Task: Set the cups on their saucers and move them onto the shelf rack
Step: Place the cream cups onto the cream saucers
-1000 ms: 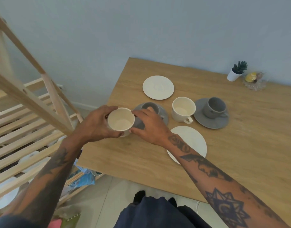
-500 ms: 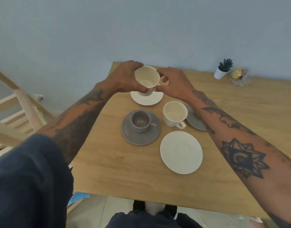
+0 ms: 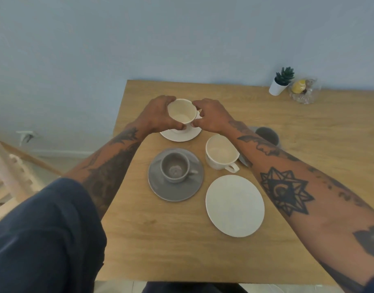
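**Cup comes down to the far saucer**

A second ago both hands hold the cream cup [image 3: 182,113] at the near left table edge by the rack. Now the left hand [image 3: 158,117] and right hand [image 3: 211,116] grip it over the far saucer [image 3: 180,135], its base just below the fingertips, lower than half a second ago.

There are four cups: two cream cups, one [image 3: 182,112] between the hands and one [image 3: 221,152] under the right forearm, and two grey cups [image 3: 175,167] [image 3: 267,135]. Three saucers show fully: two white [image 3: 180,135] [image 3: 234,205], one grey [image 3: 175,189]; a fourth is mostly hidden.
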